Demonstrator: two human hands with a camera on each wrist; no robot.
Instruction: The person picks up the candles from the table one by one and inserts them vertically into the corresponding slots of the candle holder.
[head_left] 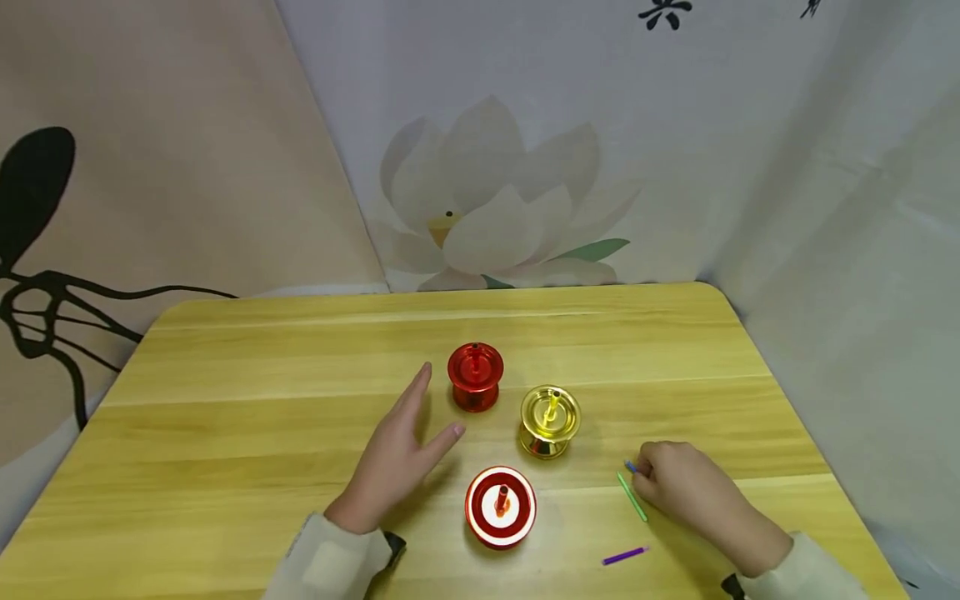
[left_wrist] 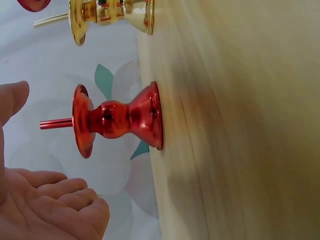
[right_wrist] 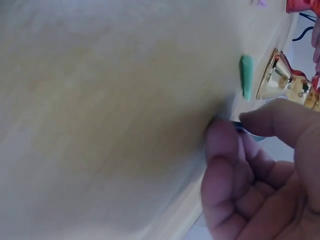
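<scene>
Pale yellow wood grain runs across the tabletop (head_left: 225, 433), which has rounded far corners and is backed by hanging cloth: a beige sheet with black brush strokes on the left, a white one printed with a lotus flower (head_left: 491, 212) behind and to the right. Three shiny spool-shaped holders stand upright near the middle, each with a short stick standing in its centre: a red holder (head_left: 475, 377) farthest back, a gold holder (head_left: 550, 421) to its right and nearer, and a red-and-white holder (head_left: 500, 507) closest to the person. The left hand (head_left: 397, 458) lies flat and relaxed just left of the red holder, fingers straight and pointing away toward the cloth, thumb spread toward the holders, gripping nothing; the left wrist view shows its open palm beside the red holder's waist. The right hand (head_left: 678, 487) rests knuckles-up at the right of the gold holder, fingers curled, pinching a small blue stick (head_left: 631, 467) against the wood, only its tip showing at the fingertips. A green stick (head_left: 632, 497) lies flat just beside that hand, its long axis running diagonally from far-left to near-right. A purple stick (head_left: 624, 556) lies nearer the front edge, almost crosswise.
</scene>
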